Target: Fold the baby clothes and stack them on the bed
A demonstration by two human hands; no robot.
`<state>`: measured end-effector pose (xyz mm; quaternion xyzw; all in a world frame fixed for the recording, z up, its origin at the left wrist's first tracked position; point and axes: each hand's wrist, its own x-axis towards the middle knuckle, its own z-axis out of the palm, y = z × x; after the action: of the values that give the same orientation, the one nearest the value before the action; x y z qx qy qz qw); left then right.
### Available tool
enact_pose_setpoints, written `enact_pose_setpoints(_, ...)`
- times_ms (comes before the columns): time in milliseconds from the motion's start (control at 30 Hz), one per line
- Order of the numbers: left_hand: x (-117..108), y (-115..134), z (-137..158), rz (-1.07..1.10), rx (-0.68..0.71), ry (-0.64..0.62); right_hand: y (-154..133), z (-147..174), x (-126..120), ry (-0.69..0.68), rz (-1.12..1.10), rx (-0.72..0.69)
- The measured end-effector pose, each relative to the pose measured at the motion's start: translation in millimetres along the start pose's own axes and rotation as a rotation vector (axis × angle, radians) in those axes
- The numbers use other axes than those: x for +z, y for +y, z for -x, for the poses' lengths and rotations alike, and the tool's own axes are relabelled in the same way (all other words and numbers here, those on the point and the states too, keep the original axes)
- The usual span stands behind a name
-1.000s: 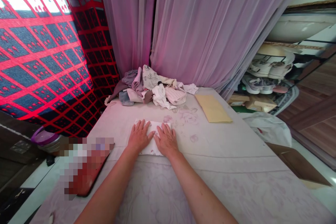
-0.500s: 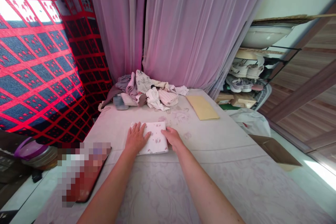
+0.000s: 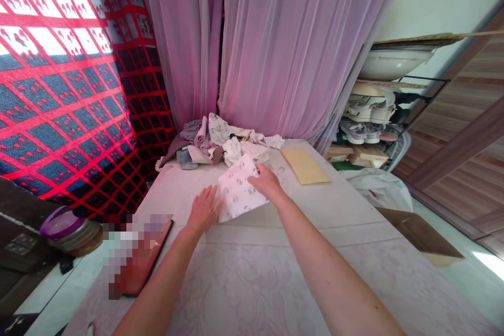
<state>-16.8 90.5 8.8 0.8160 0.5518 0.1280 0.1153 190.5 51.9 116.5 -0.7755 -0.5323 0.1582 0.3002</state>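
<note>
A folded white cloth (image 3: 238,195) with a small pinkish print is tilted in the middle of the bed. My right hand (image 3: 266,182) grips its right edge, thumb on top and the other fingers underneath, out of sight. Just off the cloth's left edge, my left hand (image 3: 203,209) has its fingers stretched out and holds nothing; its fingertips are slightly blurred. Behind the cloth lies a heap of crumpled clothes (image 3: 232,150) in white, pink, mauve and grey. Right of the heap, a flat yellow folded piece (image 3: 306,166) rests on the patterned bed cover (image 3: 244,283).
A red-edged, partly pixelated object (image 3: 137,268) lies near the left edge. Purple curtains (image 3: 299,47) hang behind. On the right are a shoe rack (image 3: 366,110), a plastic bag (image 3: 380,189) and a cardboard box (image 3: 417,231); a purple-lidded bucket (image 3: 71,228) stands at left.
My right hand has raised and turned the folded cloth, moving it away and to the right. My left hand, which lay flat on the cloth, has come off it. The view has shifted slightly.
</note>
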Motion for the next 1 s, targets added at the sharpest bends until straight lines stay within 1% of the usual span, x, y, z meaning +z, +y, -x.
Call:
enact_pose_setpoints(67,4.2,-2.8,4.7,0.013,-0.006,0.026,-14.4,-5.6,-32.5,0.087,0.191,-0.132)
enact_pose_setpoints(100,7.7,-4.2,6.9,0.028,-0.005,0.037,-20.8,-6.6,-44.8,0.114,0.267,-0.207)
enact_pose_setpoints(167,16.7,-6.7,10.8,0.073,0.001,0.059,-28.4,-3.5,-56.8,0.115,0.392,-0.368)
enact_pose_setpoints(200,21.4,-7.9,12.5,0.098,0.002,0.074,-28.5,1.2,-55.8,0.100,0.444,-0.433)
enact_pose_setpoints(267,29.8,-10.2,15.9,0.141,-0.004,0.112,-19.4,17.3,-40.8,0.042,0.537,-0.517)
enact_pose_setpoints(333,35.1,-12.1,19.2,0.171,-0.012,0.146,0.5,42.0,-14.7,-0.040,0.615,-0.554)
enact_pose_setpoints(433,35.9,-12.0,24.2,0.188,-0.007,0.156,38.3,85.1,24.4,-0.161,0.612,-0.609)
enact_pose_setpoints(500,32.9,-7.3,26.9,0.187,-0.009,0.129,58.4,107.7,39.1,-0.194,0.543,-0.628)
enact_pose_setpoints(533,30.9,-3.2,28.1,0.185,-0.010,0.105,65.2,114.9,42.2,-0.187,0.493,-0.615)
enact_pose_setpoints(600,27.5,8.4,30.3,0.181,-0.007,0.036,73.1,119.6,41.5,-0.186,0.393,-0.578)
enact_pose_setpoints(667,25.6,22.5,33.1,0.171,0.011,-0.033,76.6,113.2,36.0,-0.180,0.317,-0.517)
enact_pose_setpoints(700,25.4,29.6,34.9,0.160,0.020,-0.062,78.3,107.3,33.0,-0.154,0.298,-0.462)
enact_pose_setpoints(733,25.6,36.2,37.0,0.146,0.027,-0.086,80.4,100.7,30.5,-0.109,0.293,-0.384)
enact_pose_setpoints(800,26.6,46.9,41.4,0.109,0.031,-0.118,86.8,87.5,27.8,-0.010,0.315,-0.174)
enact_pose_setpoints(833,27.1,50.6,43.5,0.089,0.028,-0.128,90.6,81.9,27.6,0.016,0.325,-0.067)
enact_pose_setpoints(900,27.5,54.6,46.1,0.059,0.027,-0.136,98.2,74.1,29.3,-0.016,0.320,0.089)
enact_pose_setpoints(933,27.1,55.3,46.2,0.052,0.030,-0.140,101.3,71.8,30.8,-0.053,0.309,0.130)
enact_pose_setpoints(1000,25.3,54.8,43.5,0.058,0.031,-0.149,105.3,70.0,34.3,-0.103,0.283,0.159)
